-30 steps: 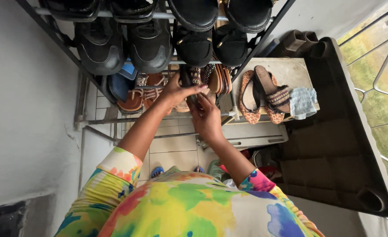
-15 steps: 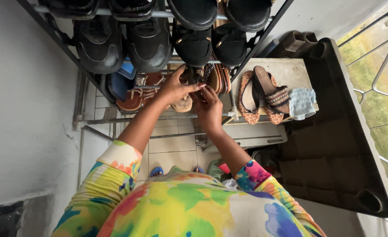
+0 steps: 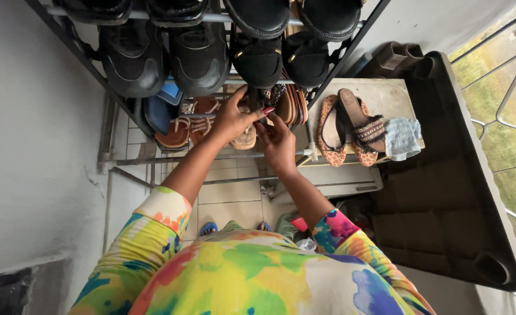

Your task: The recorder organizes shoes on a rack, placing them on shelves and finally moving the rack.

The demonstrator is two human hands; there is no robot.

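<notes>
both hands — left hand point(image 3: 230, 119), right hand point(image 3: 278, 142) — grip a tan sandal point(image 3: 246, 137) on the shoe rack point(image 3: 339, 55).

Your left hand point(image 3: 230, 119) and right hand point(image 3: 278, 142) met side by side at the middle of the shoe rack point(image 3: 103, 125), both touching a sandal point(image 3: 246, 137) that lay on its lower shelf. To the left of that sandal, on the same shelf, sat more sandals point(image 3: 179, 131). On the shelf above your hands stood 4 shoes point(image 3: 199, 55) in a row, and another row lay above those. To the right of the rack stood a low table point(image 3: 386, 99), with 2 flat shoes point(image 3: 328, 131) lying on it and a folded cloth point(image 3: 402, 138) just to their right. Further right, a large tray point(image 3: 462, 192) leaned beside the table. Behind it, at the far right, ran a railing point(image 3: 511, 87).
</notes>
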